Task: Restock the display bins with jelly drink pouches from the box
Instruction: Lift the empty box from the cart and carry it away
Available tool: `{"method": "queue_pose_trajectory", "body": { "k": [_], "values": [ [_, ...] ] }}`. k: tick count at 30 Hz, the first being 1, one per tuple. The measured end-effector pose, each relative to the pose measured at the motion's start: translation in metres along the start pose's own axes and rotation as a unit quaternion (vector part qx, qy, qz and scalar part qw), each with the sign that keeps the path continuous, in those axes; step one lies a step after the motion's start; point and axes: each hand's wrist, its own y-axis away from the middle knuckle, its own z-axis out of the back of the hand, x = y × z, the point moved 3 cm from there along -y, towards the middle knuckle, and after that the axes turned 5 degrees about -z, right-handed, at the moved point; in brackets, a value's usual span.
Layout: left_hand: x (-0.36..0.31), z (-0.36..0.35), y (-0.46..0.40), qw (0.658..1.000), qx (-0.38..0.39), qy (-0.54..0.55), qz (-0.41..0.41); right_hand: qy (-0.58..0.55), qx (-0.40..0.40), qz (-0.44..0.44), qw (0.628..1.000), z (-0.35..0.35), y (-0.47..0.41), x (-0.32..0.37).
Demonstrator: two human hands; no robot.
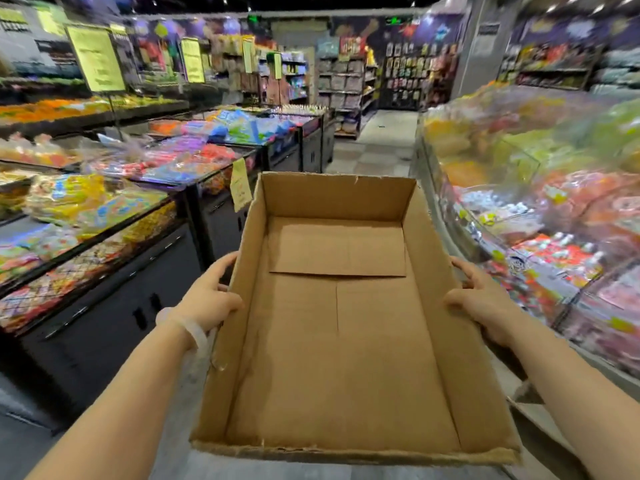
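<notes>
Box empty, carried mid-aisle. Left hand and right hand each grip a side wall, fingers curled. Blurred bins, probably close right: swinging corner could snag them.

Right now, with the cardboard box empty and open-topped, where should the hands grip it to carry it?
Grip the two long side walls near mid-length, one hand from each side. The cardboard box is a wide, shallow tray, so opposed grips should keep it level. That is how it is held: the left hand on the left wall, the right hand on the right, thumbs at the rims.
</notes>
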Motion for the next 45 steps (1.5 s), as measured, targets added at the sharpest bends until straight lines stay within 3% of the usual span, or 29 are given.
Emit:
{"method": "queue_pose_trajectory", "body": {
  "k": [9,16,34,45],
  "values": [
    [-0.056,-0.050,-0.162,1.000,0.010,-0.007,-0.022,-0.013,-0.015,0.036,0.999,0.048,-0.153,0.052],
    [-0.064,-0.068,-0.294,0.999,0.006,-0.038,-0.017,0.004,-0.017,0.014,1.000,0.030,-0.278,0.068],
    [-0.104,-0.107,-0.740,0.995,0.092,-0.028,-0.028,-0.002,-0.051,-0.020,0.998,-0.012,-0.659,0.166],
    [-0.162,-0.169,-1.028,0.996,0.080,-0.015,-0.039,-0.016,-0.038,-0.018,0.999,-0.002,-0.951,0.239]
  ]
}}
